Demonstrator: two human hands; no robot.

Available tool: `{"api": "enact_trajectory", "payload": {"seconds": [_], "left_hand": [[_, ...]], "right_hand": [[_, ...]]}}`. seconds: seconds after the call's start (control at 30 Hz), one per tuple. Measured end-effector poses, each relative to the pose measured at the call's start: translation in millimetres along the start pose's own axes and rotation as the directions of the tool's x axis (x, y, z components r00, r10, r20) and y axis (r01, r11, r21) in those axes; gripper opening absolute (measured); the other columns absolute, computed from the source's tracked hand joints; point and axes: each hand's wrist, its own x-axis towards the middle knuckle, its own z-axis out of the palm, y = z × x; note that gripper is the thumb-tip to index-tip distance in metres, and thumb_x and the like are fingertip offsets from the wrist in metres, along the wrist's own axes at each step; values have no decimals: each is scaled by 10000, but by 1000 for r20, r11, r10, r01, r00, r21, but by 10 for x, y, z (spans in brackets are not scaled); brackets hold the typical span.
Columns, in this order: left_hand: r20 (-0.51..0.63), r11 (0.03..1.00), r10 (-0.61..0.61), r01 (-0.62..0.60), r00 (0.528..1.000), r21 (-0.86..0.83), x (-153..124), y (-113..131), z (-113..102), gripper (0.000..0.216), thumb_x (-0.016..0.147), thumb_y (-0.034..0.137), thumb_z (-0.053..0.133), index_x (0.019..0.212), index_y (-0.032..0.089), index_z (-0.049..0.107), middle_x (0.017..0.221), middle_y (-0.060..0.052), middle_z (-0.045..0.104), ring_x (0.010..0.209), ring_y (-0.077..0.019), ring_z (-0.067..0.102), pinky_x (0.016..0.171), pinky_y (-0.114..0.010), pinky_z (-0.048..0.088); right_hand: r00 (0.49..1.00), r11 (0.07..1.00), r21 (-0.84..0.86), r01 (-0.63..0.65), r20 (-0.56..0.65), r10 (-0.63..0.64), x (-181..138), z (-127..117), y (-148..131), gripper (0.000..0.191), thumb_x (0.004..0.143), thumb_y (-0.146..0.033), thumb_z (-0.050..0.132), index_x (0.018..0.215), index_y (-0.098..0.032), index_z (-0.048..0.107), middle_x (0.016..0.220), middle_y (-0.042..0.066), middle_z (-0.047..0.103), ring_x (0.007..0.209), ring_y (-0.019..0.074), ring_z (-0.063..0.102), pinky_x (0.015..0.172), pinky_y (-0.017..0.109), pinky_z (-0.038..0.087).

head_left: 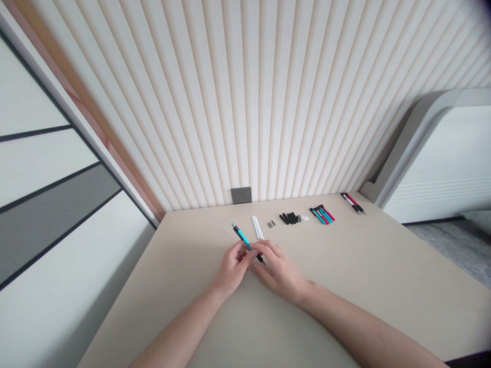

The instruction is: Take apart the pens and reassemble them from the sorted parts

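Note:
A teal pen (243, 235) with a black clip and a black front end slants between my hands, its tip pointing down to the right. My left hand (232, 267) pinches the barrel between thumb and fingers. The fingertips of my right hand (276, 268) close on the lower part of the pen, its thumb beside the black front end. Just beyond the fingers lie several thin white refills (257, 228), partly hidden by my right hand.
Along the table's (184, 266) back lie small grey metal parts (271, 224), several black grips (290, 219), small white pieces (305, 218), teal and red pen barrels (323, 214), and red-and-black pens (353, 203). A dark wall socket (241, 195) sits behind on the ribbed wall.

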Motion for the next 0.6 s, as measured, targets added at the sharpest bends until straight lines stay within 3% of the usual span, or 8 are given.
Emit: {"api": "enact_trajectory", "payload": {"seconds": [0.2,0.37,0.47,0.53,0.6], "left_hand": [[-8,996,92,-92,996,20,16,-9,-13,274,849,427,623,871,154,612,781,-7,586,675,-121,531,588,-208,421],[-36,996,11,-7,999,88,-1,4,-24,363,902,499,502,947,159,624,675,22,530,518,-94,455,474,-207,349],[11,992,-22,21,1000,122,-7,14,-32,366,909,497,480,945,168,638,702,7,553,498,-97,464,464,-223,349],[50,988,-27,19,998,152,-11,25,-27,369,914,491,470,909,169,649,697,2,561,502,-104,471,477,-234,358],[95,982,-19,1,995,188,-16,38,-13,378,919,483,466,842,166,657,673,-2,562,519,-114,477,505,-247,373]], "right_hand": [[1000,989,-144,13,-19,-16,28,-68,36,304,924,-250,498,1196,-310,622,1012,89,662,945,254,573,864,425,429],[996,993,-115,-32,-91,21,118,-205,128,241,914,-310,552,1112,-311,689,940,91,679,894,263,549,905,441,358],[973,997,-62,-51,-228,36,202,-514,233,231,879,-337,608,1085,-304,710,963,96,670,930,274,521,971,445,301],[940,984,-156,-83,-339,26,250,-861,321,234,880,-339,604,1085,-300,711,1015,105,655,983,283,490,1009,455,245],[875,947,-265,-179,-484,30,290,-1279,416,263,899,-336,569,1117,-272,700,1029,131,638,1015,301,461,1021,486,199]]}}
